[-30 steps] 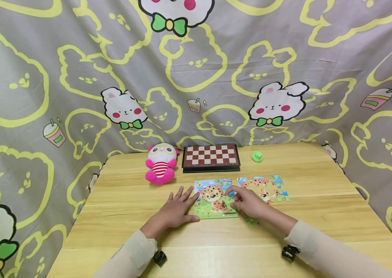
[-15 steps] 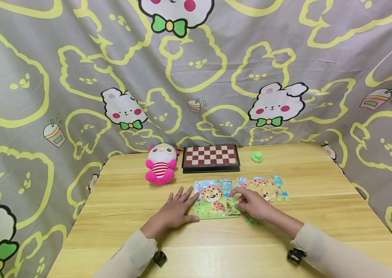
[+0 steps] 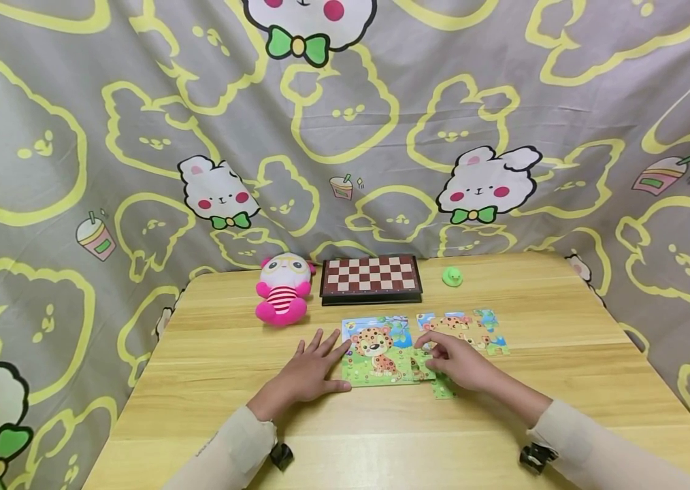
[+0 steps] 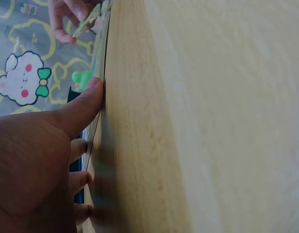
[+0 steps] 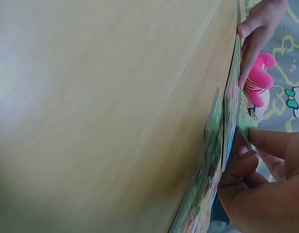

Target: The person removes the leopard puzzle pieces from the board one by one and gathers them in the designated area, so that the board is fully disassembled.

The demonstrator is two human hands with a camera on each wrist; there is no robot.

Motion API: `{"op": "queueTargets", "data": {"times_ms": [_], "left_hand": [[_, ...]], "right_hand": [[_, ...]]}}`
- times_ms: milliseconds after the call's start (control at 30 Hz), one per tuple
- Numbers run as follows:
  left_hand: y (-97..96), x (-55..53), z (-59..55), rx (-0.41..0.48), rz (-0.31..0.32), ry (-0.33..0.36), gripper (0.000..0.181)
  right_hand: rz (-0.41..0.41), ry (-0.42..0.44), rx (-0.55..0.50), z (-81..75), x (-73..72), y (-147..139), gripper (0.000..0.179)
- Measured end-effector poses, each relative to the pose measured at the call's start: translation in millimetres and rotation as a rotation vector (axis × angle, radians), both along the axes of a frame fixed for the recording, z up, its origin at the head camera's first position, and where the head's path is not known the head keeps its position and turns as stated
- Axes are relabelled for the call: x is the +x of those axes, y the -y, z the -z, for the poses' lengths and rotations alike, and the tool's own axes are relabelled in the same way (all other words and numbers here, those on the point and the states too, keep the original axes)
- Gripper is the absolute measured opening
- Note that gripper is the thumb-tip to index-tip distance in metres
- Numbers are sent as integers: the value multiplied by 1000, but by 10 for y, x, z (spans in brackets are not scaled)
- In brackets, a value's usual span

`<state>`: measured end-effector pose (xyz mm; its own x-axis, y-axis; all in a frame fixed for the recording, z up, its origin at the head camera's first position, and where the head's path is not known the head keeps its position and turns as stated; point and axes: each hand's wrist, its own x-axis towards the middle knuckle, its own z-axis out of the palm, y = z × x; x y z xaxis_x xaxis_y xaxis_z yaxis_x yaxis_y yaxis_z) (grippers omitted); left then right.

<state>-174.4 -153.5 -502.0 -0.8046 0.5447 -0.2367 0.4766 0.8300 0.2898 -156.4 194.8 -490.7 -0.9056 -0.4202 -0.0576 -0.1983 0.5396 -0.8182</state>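
A puzzle board [image 3: 375, 350] with a spotted leopard cub picture lies flat on the table. My left hand [image 3: 311, 374] rests spread at its left edge, the thumb by the lower left corner. Above the board's right side, my right hand [image 3: 452, 357] pinches a green jigsaw piece [image 3: 422, 367] between thumb and fingers. In the right wrist view that jigsaw piece [image 5: 246, 121] is tilted and raised off the board. Loose jigsaw pieces [image 3: 488, 333] lie to the right of the board, and a green piece [image 3: 443, 389] lies under the right hand.
A pink and white plush toy [image 3: 284, 292] sits at the back left of the wooden table [image 3: 345, 435]. Beside it stands a checkered game board [image 3: 371, 278]. A small green toy duck [image 3: 452, 276] is at the back right. A patterned curtain [image 3: 345, 136] hangs behind.
My right hand has moved right, away from the board's middle, and the green jigsaw piece in its pinch has come along. The left hand has stayed in place.
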Motion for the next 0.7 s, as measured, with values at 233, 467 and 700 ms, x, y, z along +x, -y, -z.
{"op": "queueTargets", "data": {"times_ms": [233,467,700], "left_hand": [[1,-11,13,-7,-4,-2,86],[2,-9,12,-7,-9,4,86],[-2,3,-7,-6,-7,4,86]], "right_hand": [[6,-9,10,-2,36,-108,28],[15,2,-19,-4,77,-222,28],[28,-12,-14,4,109,-342,28]]}}
